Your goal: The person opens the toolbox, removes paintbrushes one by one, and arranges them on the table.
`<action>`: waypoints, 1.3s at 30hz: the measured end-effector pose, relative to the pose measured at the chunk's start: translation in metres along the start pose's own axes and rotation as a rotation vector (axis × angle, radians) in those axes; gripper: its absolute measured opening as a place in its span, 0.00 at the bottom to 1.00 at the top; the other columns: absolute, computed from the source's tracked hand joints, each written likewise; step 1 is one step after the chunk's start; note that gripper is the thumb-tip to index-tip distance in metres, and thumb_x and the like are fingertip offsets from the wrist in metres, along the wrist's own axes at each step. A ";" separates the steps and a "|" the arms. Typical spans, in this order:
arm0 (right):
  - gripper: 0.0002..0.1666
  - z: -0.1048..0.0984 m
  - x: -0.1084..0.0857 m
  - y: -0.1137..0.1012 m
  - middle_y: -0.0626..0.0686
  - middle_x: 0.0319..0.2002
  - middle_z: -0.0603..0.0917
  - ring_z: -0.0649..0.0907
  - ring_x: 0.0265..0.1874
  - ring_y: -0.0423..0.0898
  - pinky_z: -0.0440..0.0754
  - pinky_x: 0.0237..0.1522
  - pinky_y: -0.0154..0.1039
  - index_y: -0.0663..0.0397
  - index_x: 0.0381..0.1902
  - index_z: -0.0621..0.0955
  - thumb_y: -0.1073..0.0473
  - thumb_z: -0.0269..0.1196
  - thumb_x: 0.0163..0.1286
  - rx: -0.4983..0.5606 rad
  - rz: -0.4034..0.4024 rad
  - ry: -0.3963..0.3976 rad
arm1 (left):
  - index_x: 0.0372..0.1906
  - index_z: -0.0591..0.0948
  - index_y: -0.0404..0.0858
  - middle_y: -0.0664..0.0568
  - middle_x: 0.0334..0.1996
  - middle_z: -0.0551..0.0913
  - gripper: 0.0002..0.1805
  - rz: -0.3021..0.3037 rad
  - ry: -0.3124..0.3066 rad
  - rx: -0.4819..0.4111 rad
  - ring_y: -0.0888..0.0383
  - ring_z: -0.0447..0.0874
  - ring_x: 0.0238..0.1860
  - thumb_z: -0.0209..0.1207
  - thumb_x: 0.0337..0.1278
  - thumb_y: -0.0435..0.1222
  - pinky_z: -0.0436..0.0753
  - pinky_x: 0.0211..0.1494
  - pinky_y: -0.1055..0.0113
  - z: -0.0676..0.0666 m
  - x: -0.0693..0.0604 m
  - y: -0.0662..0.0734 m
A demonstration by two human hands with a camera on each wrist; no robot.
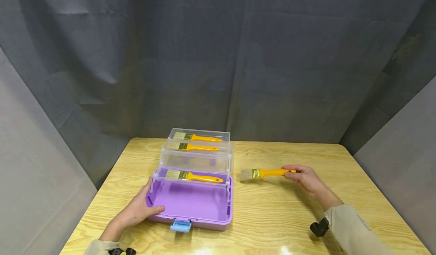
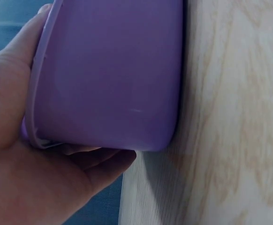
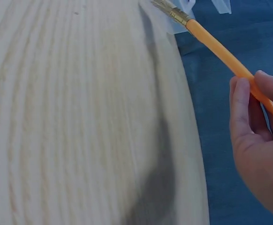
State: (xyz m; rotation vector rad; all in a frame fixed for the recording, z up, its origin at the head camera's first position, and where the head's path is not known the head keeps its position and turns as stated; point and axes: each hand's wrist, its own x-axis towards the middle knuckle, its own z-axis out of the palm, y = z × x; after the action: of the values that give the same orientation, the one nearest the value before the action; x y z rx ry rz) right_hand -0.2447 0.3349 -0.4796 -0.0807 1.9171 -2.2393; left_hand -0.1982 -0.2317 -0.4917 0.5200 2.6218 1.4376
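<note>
A purple storage box point(image 1: 192, 200) stands with its clear tiered trays point(image 1: 195, 163) raised at the back. My left hand point(image 1: 136, 206) grips its left side, thumb over the rim; in the left wrist view the fingers point(image 2: 110, 168) bend round the box's corner. My right hand point(image 1: 306, 179) pinches the handle end of a paintbrush point(image 1: 272, 172) to the right of the box, bristles towards the box. The right wrist view shows this brush point(image 3: 221, 51) held above the table. Paintbrushes with yellow handles lie in the trays: a top one point(image 1: 206, 138), a middle one point(image 1: 202, 148) and a lower one point(image 1: 204, 178).
A blue latch point(image 1: 181, 225) sticks out at the box's front. The wooden table point(image 1: 272, 213) extends on both sides of the box. Behind it hangs a dark grey curtain point(image 1: 190, 58), and pale panels point(image 1: 34, 164) flank the table.
</note>
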 end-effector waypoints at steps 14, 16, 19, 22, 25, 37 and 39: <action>0.26 0.003 0.002 0.018 0.55 0.48 0.78 0.83 0.43 0.42 0.79 0.51 0.38 0.79 0.59 0.69 0.70 0.60 0.65 -0.104 0.046 0.124 | 0.74 0.39 0.34 0.28 0.71 0.44 0.62 -0.006 0.002 0.020 0.31 0.47 0.68 0.71 0.44 0.42 0.51 0.66 0.37 0.001 -0.001 -0.001; 0.27 0.004 0.001 0.019 0.57 0.47 0.79 0.84 0.42 0.42 0.79 0.50 0.40 0.81 0.58 0.69 0.70 0.61 0.65 -0.175 0.043 0.141 | 0.74 0.39 0.34 0.28 0.71 0.44 0.62 -0.005 0.003 0.023 0.31 0.47 0.68 0.71 0.45 0.42 0.51 0.66 0.37 0.001 -0.001 -0.002; 0.27 0.008 0.001 0.019 0.58 0.42 0.82 0.85 0.38 0.44 0.80 0.50 0.44 0.84 0.55 0.69 0.70 0.63 0.63 -0.242 0.055 0.166 | 0.74 0.39 0.32 0.27 0.70 0.44 0.62 -0.012 0.004 0.029 0.31 0.47 0.68 0.71 0.45 0.42 0.51 0.67 0.38 0.000 -0.001 -0.001; 0.26 0.011 0.001 0.020 0.57 0.37 0.82 0.85 0.36 0.46 0.81 0.47 0.44 0.85 0.53 0.69 0.70 0.63 0.62 -0.256 0.115 0.157 | 0.74 0.38 0.31 0.27 0.70 0.44 0.62 -0.025 0.003 0.032 0.30 0.47 0.68 0.70 0.45 0.42 0.51 0.67 0.38 0.000 -0.001 -0.001; 0.25 0.013 0.000 0.021 0.57 0.37 0.81 0.85 0.36 0.48 0.83 0.44 0.42 0.83 0.52 0.69 0.70 0.63 0.62 -0.253 0.196 0.091 | 0.74 0.38 0.31 0.27 0.70 0.43 0.62 -0.029 0.001 0.041 0.30 0.46 0.68 0.70 0.46 0.43 0.51 0.66 0.37 0.000 -0.001 -0.001; 0.22 0.039 -0.006 0.022 0.62 0.32 0.84 0.85 0.29 0.48 0.85 0.36 0.41 0.78 0.51 0.72 0.64 0.58 0.67 -0.350 0.330 -0.234 | 0.73 0.37 0.31 0.28 0.71 0.42 0.63 -0.082 -0.009 0.054 0.31 0.44 0.69 0.70 0.46 0.46 0.49 0.68 0.39 -0.001 0.000 0.000; 0.19 0.044 -0.007 0.025 0.62 0.30 0.84 0.85 0.27 0.47 0.85 0.34 0.41 0.77 0.48 0.73 0.64 0.57 0.67 -0.356 0.338 -0.256 | 0.73 0.37 0.31 0.28 0.71 0.41 0.63 -0.091 -0.011 0.053 0.31 0.43 0.69 0.70 0.46 0.47 0.48 0.68 0.39 -0.001 0.000 0.001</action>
State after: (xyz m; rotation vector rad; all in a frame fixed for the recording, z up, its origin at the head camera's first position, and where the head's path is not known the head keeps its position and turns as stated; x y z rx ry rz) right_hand -0.2278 0.2894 -0.4960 -0.0809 1.9891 -1.5797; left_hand -0.1979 -0.2320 -0.4905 0.4076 2.6441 1.3388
